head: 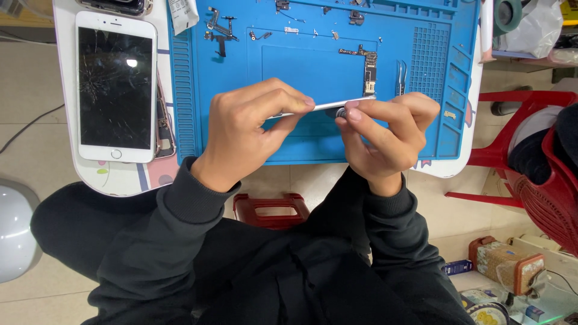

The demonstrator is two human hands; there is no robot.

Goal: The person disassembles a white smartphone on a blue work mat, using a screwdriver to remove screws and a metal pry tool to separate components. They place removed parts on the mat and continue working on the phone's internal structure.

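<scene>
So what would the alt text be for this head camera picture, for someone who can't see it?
Two hands, left hand and right hand, hold a thin silver phone frame edge-on above a blue mat strewn with small parts and a circuit board. A white phone with a cracked screen lies to the left.

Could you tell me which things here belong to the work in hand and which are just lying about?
In use:
left hand
right hand
thin metal part held edge-on between both
blue mat

Lying about:
cracked phone
circuit board
tweezers
small brackets
red chair
</scene>
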